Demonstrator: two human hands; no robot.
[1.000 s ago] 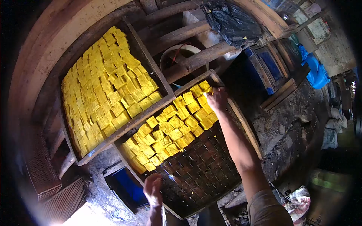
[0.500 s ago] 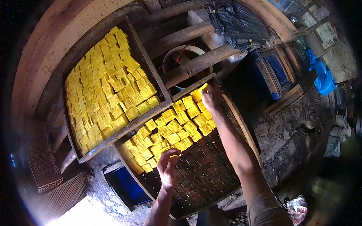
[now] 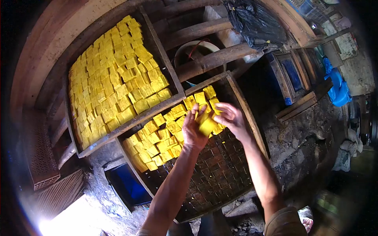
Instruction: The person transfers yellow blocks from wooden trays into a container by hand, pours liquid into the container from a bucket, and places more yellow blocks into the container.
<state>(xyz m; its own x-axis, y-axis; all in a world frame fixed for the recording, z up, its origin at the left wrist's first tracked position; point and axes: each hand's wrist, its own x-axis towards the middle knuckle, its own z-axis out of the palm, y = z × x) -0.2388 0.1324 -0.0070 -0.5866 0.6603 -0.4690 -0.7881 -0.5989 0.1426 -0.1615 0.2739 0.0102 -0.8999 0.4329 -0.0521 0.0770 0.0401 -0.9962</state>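
Yellow blocks [image 3: 151, 143] cover the upper left part of a wooden-framed tray [image 3: 220, 173] with a dark woven bottom. Over these blocks, my left hand [image 3: 195, 128] has its fingers raised and is against a blurred yellow block [image 3: 207, 125]. Just to its right, my right hand [image 3: 231, 118] is bent toward the same block, fingertips close to it. Motion smears the block, so which hand bears it is unclear. Parts of the blocks beneath are hidden by both hands.
A second framed tray [image 3: 114, 143] full of yellow blocks lies at the upper left. Behind are wooden beams [image 3: 216, 61], a round tub [image 3: 212, 46] and a black plastic bag [image 3: 256, 25]. Blue-lined frames [image 3: 289, 72] and a blue bag [image 3: 338, 88] are at the right.
My left hand has moved up and right from the tray's lower left to the blocks. My right hand has come down from the tray's top corner, and both now meet around one block.
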